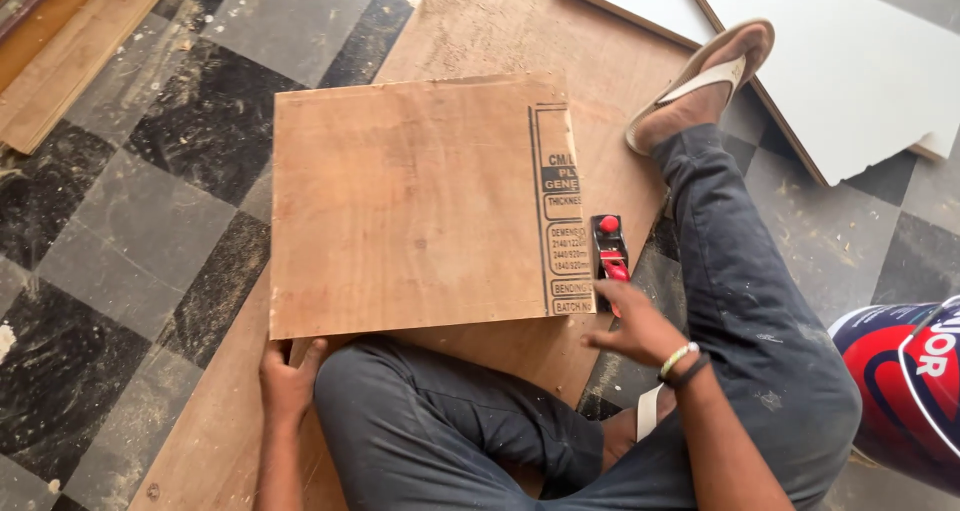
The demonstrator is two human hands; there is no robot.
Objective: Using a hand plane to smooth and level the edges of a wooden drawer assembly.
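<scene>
Left hand gripping plywood panel near edge, right hand open (empty) beside red plane

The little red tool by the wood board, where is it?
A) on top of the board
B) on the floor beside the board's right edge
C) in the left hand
B: the red hand plane lies beside the plywood board, with the right hand reaching toward it.
</scene>
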